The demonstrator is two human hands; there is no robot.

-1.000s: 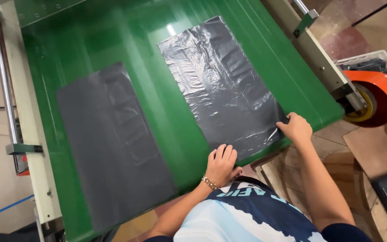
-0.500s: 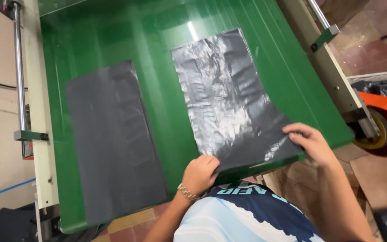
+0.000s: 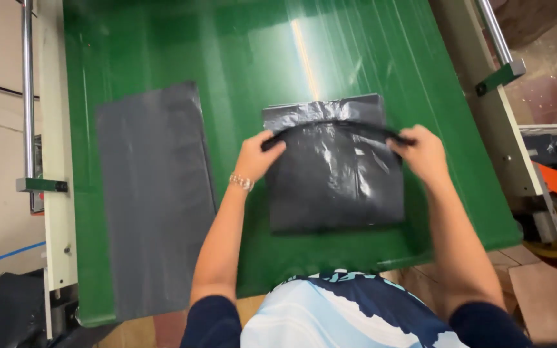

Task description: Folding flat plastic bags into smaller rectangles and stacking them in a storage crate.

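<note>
Head cam looking straight down at a green conveyor belt [image 3: 369,58]. Left hand [image 3: 258,156] and right hand [image 3: 420,151] are both pinched shut on the folded-over edge of a shiny black plastic bag [image 3: 336,187], one at each end of the fold, so the bag lies doubled over on the belt right in front of the person. Another flat grey bag [image 3: 153,193] sits apart on the left, near the machine's white side rail [image 3: 56,212]
</note>
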